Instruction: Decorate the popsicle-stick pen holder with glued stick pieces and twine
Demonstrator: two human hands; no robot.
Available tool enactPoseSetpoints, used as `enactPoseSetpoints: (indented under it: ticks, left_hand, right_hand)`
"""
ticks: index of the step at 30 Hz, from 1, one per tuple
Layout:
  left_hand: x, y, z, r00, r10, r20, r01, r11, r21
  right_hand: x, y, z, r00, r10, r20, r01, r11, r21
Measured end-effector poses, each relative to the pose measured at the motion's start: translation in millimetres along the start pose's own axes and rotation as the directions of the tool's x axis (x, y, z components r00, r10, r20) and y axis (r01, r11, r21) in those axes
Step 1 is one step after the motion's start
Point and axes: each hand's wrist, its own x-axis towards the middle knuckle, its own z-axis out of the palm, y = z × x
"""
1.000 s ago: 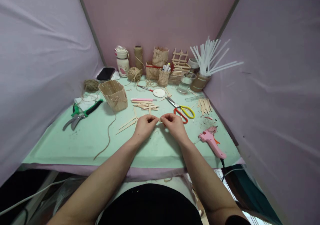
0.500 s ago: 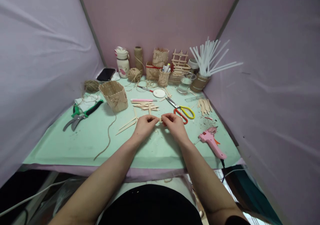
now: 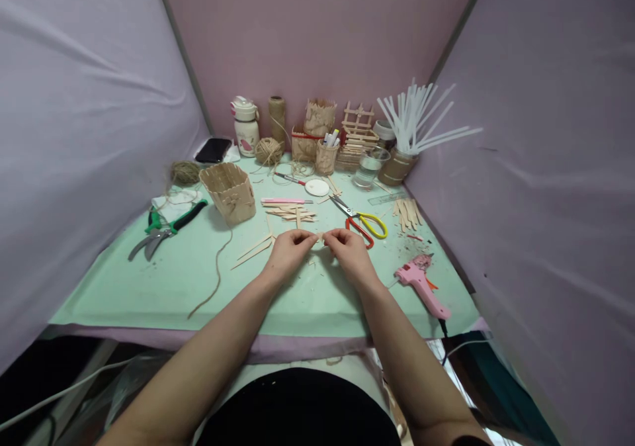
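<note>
My left hand (image 3: 292,253) and my right hand (image 3: 348,251) meet near the middle of the table, fingertips pinched. Between them is a small piece of pale wood (image 3: 321,237), mostly covered by the fingers. Just beyond the hands lies a pile of flat wooden sticks (image 3: 292,214). Left of my left hand, a few sticks (image 3: 254,250) lie joined at an angle. Scissors (image 3: 358,217) with one red and one yellow handle rest open beyond my right hand. Tiny wood scraps (image 3: 311,263) are scattered below the fingers.
A woven-looking wooden basket (image 3: 229,194) with trailing twine (image 3: 218,268) and green-handled pruners (image 3: 166,229) are on the left. On the right lie a pink glue gun (image 3: 424,286) and more sticks (image 3: 407,214). A cup of water (image 3: 370,168) and a jar of glue sticks (image 3: 397,166) stand behind.
Both hands stay together, fingertips shifting slightly around the small wood piece, more of which shows between them. The whole view has tilted a little, with nothing else moved.
</note>
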Motion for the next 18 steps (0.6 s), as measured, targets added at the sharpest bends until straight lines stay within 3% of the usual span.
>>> enactPoseSetpoints:
  ticks: [8,18]
  left_hand:
    - [-1.4,0.3,1.6,0.999,-0.019,0.027,0.021,0.997,-0.074]
    - [-1.9,1.2,-0.1,0.999,-0.022,0.025,0.023,0.999,-0.044]
  right_hand:
    - [-2.1,0.2,1.4,0.999,0.008,0.037,-0.009,1.000,0.025]
    - [-3.1,-1.5,0.0,0.999,0.007,0.048,-0.007,1.000,0.007]
